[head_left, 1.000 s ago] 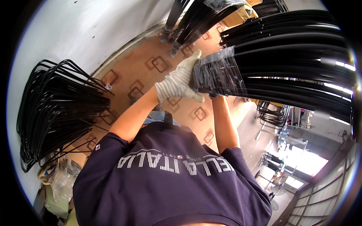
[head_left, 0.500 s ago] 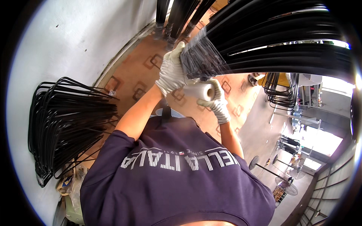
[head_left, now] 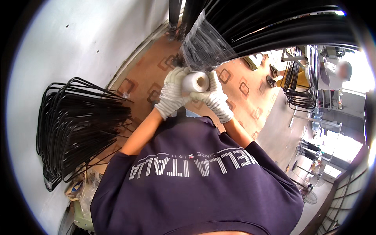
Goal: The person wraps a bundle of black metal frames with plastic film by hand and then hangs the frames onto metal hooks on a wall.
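A roll of clear stretch film (head_left: 188, 83) sits between my two gloved hands, just below the wrapped end of a bundle of long black tubes (head_left: 282, 33). My left hand (head_left: 171, 93), in a white ribbed glove, closes on the roll's left side. My right hand (head_left: 215, 101), gloved the same way, is wrapped round its right side, thumb below the hollow core. Layers of clear film (head_left: 205, 44) cover the bundle's near end. Some fingers of both hands are hidden behind the roll.
Bent black tube frames (head_left: 78, 129) lean stacked against the white wall (head_left: 94, 62) at left. More black tubes (head_left: 175, 17) stand at the far end. At right, another person (head_left: 332, 75) is beside hanging black frames (head_left: 299, 92). Plastic bags (head_left: 89, 188) lie lower left.
My left hand has come down off the bundle's wrapped end onto the film roll. The roll and my right hand have shifted left and up, and the roll's core now faces me more.
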Action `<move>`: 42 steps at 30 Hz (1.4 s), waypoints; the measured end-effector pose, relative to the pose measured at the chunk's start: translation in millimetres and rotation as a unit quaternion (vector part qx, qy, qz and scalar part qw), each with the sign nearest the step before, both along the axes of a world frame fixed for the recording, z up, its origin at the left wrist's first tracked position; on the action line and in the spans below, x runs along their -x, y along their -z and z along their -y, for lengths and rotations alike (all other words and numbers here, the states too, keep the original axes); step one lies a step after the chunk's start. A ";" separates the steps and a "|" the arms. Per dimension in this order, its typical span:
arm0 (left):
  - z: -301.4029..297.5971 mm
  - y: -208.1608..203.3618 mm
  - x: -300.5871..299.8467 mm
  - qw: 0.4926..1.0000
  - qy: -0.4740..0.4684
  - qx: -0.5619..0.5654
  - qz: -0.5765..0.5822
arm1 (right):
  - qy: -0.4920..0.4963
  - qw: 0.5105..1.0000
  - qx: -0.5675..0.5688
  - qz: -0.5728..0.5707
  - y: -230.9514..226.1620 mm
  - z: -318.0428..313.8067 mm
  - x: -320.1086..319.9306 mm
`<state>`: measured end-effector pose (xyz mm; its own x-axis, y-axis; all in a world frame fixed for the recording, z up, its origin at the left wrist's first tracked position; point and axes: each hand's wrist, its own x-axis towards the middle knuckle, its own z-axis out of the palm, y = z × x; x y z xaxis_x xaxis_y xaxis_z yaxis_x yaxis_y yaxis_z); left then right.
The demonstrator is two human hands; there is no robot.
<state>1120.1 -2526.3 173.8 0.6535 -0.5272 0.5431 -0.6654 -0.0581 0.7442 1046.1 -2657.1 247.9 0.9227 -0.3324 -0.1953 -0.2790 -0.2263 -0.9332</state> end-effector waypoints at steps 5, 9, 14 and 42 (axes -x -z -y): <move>-6.1 14.2 0.8 0.982 -0.018 0.160 -0.098 | 0.010 0.955 -0.297 0.011 1.0 20.2 1.0; -39.2 10.4 -0.9 0.956 -0.079 0.116 -0.259 | 0.159 0.979 -0.101 0.073 28.0 42.6 -63.3; -54.4 6.4 -25.7 0.920 -0.182 0.045 -0.345 | 0.034 0.965 -0.222 0.139 69.4 69.2 -144.0; 47.5 -17.0 -29.8 0.860 0.205 0.289 -0.366 | 0.038 0.913 -0.377 0.152 57.8 69.0 -83.2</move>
